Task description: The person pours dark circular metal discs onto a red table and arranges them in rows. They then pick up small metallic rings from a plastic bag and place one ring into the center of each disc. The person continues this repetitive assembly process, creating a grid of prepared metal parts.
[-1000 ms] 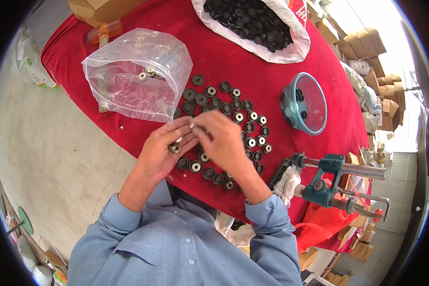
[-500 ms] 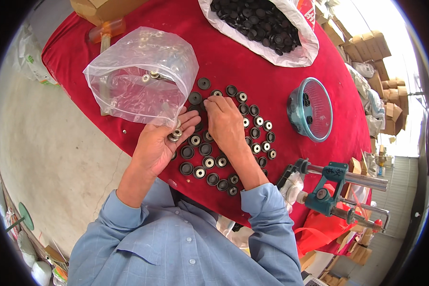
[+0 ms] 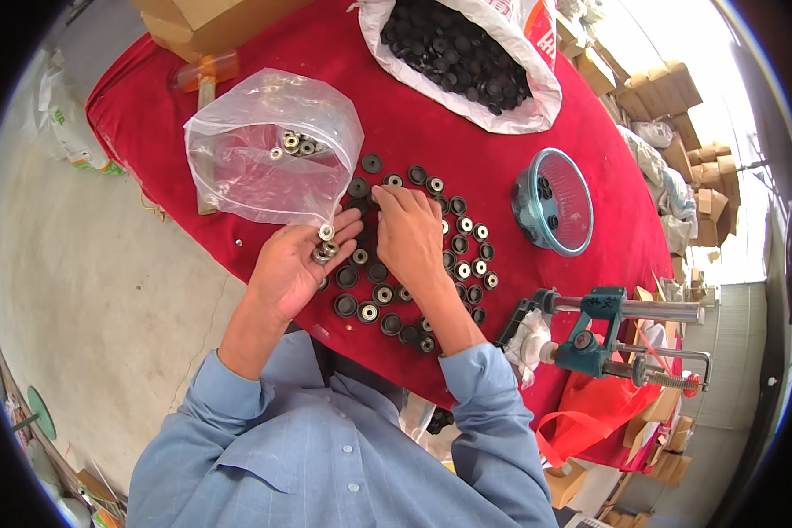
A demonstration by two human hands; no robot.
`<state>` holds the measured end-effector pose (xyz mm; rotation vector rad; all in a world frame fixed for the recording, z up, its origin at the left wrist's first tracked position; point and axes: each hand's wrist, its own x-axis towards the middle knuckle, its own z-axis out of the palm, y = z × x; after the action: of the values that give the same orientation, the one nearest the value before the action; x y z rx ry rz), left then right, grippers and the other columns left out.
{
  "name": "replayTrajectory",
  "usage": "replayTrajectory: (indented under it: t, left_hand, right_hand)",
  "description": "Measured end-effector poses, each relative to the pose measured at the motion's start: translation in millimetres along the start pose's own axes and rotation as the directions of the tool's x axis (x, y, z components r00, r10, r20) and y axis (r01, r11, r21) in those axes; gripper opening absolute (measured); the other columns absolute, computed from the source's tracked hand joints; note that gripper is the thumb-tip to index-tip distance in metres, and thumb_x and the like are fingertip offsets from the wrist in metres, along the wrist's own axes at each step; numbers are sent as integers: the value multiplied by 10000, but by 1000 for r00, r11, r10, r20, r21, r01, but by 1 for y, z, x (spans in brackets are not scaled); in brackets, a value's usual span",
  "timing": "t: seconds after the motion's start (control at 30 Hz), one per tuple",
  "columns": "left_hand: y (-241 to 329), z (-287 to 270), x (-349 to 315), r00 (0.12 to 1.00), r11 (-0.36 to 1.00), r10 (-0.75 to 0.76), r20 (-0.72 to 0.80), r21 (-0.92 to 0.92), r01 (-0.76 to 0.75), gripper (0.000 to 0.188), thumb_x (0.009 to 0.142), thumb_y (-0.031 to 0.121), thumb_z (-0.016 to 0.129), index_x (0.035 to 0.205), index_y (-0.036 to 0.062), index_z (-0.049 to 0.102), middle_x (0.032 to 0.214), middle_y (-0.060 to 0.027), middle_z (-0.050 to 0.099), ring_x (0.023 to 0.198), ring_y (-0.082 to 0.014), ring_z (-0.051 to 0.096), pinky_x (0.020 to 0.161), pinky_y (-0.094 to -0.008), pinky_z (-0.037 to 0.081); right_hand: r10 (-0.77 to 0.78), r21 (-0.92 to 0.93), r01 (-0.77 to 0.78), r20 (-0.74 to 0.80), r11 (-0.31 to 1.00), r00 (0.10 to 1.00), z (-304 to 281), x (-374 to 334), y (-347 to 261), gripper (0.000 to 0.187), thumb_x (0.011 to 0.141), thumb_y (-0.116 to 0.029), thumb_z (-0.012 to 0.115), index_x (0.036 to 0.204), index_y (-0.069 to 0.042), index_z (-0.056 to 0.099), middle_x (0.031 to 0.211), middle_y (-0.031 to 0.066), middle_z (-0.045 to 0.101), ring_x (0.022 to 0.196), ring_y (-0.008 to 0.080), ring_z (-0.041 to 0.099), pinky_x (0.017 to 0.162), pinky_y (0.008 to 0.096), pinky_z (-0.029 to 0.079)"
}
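Over at half past ten from the hands, there's a hammer with an amber see-through head and a pale handle (image 3: 207, 72), lying on the worktop draped in red cloth (image 3: 150, 101). Closer in on the same line sits a clear plastic bag (image 3: 238, 180), gaping towards the person, with shiny round metal pieces inside.

Now the left hand (image 3: 286, 264), palm up just below the bag's lower corner: its grip is loose and wide, a few silver ring-shaped metal bearings (image 3: 326, 252) resting on palm and fingers. Beside it, back upward, comes the right hand (image 3: 409, 231), fingers bunched and pointing to ten o'clock, tips right by a round black cup (image 3: 358, 187); whether that grip holds anything, one cannot tell.

More black cups spread from twelve round to six o'clock of this hand, some with silver centres. Up at one o'clock, a white sack (image 3: 502, 125) full of black discs; near three, a translucent blue round basket (image 3: 572, 198) with some black pieces; at four, a green metal press with steel rods (image 3: 594, 330).
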<state>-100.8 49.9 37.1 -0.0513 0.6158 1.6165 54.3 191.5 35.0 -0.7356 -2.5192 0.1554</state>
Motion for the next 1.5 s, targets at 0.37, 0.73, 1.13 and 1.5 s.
replayTrajectory:
  t: [0.37, 0.73, 1.13, 1.5]
  left_hand:
    - [-21, -9, -15, 996, 995, -48, 78, 94, 41, 452, 944, -53, 472, 1385, -39, 571, 1264, -112, 637, 1195, -215, 642, 1113, -453, 525]
    - [-14, 10, -18, 998, 994, -35, -50, 101, 40, 503, 959, -116, 497, 1456, -192, 487, 1509, -285, 544, 1451, -363, 550, 1237, -420, 493]
    - [-10, 2, -17, 998, 995, 13, -58, 97, -7, 441, 991, -107, 502, 1422, -203, 494, 1454, -320, 570, 1397, -367, 599, 1240, -419, 495]
    - [3, -19, -29, 999, 995, 20, -41, 94, -17, 354, 1086, -25, 501, 1425, -128, 520, 1438, -328, 619, 1298, -359, 691, 1051, -367, 641]
  right_hand:
    - [-332, 350, 255, 178, 901, 926, -31, -14, -32, 371, 822, -27, 742, 1191, -53, 715, 1189, 77, 689, 1077, 282, 652, 914, 420, 500]
    - [40, 290, -12, -91, 957, 995, 5, 50, 33, 158, 898, -38, 777, 1053, -28, 803, 999, 118, 743, 843, 317, 744, 742, 405, 603]
    - [-127, 97, 126, 8, 987, 992, 38, 59, 45, 199, 906, 8, 692, 1081, 2, 788, 1078, 120, 732, 993, 331, 706, 887, 451, 566]
    - [-6, 12, 6, 26, 1000, 1000, 33, 34, 32, 474, 832, 51, 640, 1283, -46, 748, 1325, 113, 710, 1215, 336, 669, 1047, 490, 514]
